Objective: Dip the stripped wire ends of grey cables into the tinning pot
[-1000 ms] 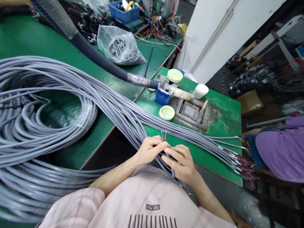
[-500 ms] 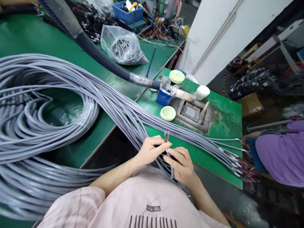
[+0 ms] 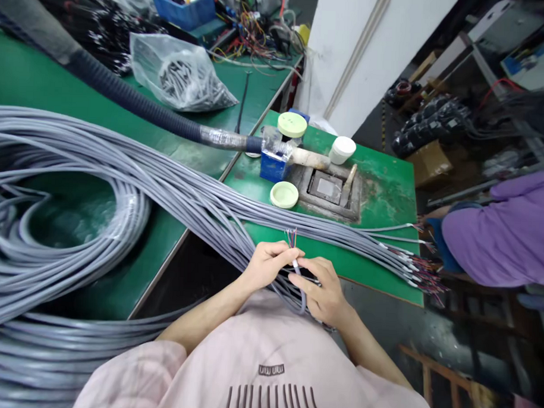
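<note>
Between my two hands stands the end of one grey cable [image 3: 300, 276], with thin coloured wires [image 3: 291, 236] fanned out at its tip. My left hand [image 3: 270, 263] pinches the cable near the base of these wires, thumb and forefinger together. Just below, my right hand [image 3: 321, 286] has its fingers round the same cable, thumb side toward the left hand. A white band shows on the cable between the fingers. Behind my hands a thick bundle of grey cables [image 3: 201, 192] runs across the bench, its stripped ends [image 3: 423, 275] hanging at the right edge.
A large cable coil [image 3: 133, 217] lies on the left bench. On the right board are a solder-pot-like well [image 3: 329, 191], a light green lid [image 3: 284, 195], a white tub [image 3: 342, 150] and a hose nozzle [image 3: 307, 158]. A bag of grey pieces [image 3: 182, 79] lies behind. A person in purple [image 3: 498, 230] is at right.
The view has shifted, so the bench things appear farther left. My hands stay on the same cable; its coloured wires look more spread and the white band now shows.
</note>
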Demonstrator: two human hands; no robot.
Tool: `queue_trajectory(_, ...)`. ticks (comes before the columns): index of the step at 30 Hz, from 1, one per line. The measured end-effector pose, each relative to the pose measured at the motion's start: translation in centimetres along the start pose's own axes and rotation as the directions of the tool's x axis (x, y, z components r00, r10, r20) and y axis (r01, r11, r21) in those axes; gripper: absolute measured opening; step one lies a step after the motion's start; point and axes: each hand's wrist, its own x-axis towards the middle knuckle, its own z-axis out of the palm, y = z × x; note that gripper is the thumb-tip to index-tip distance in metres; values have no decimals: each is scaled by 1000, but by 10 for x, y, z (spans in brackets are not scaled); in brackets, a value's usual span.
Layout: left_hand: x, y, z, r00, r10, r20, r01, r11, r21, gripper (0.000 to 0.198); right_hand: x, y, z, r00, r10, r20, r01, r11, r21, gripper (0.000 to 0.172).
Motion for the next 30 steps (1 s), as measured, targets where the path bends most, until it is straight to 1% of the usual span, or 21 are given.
queue_trajectory(3,3,-6,6,992,-115,57,123,982,-144,30,-6,-3,-4,1000,25,0,-25,999,-23,42)
queue_trajectory(7,3,-12,9,980,-184,77,197,953,-230,29,-8,-5,-6,999,35,-20,-35,999,-10,41)
queue_trajectory(14,3,-10,10,980,-193,49,199,943,-268,30,-7,-4,-4,999,44,-22,-43,999,34,40)
queue_trajectory(18,4,-12,12,977,-204,53,211,936,-281,27,-8,-3,-5,999,38,-24,-37,999,20,39)
queue_trajectory(23,4,-14,14,973,-221,60,229,936,-269,26,-9,-4,-7,998,54,-26,-55,999,-4,38)
queue_trajectory(30,3,-16,11,977,-204,59,213,942,-259,25,-10,-3,-5,999,47,-19,-46,998,33,38)
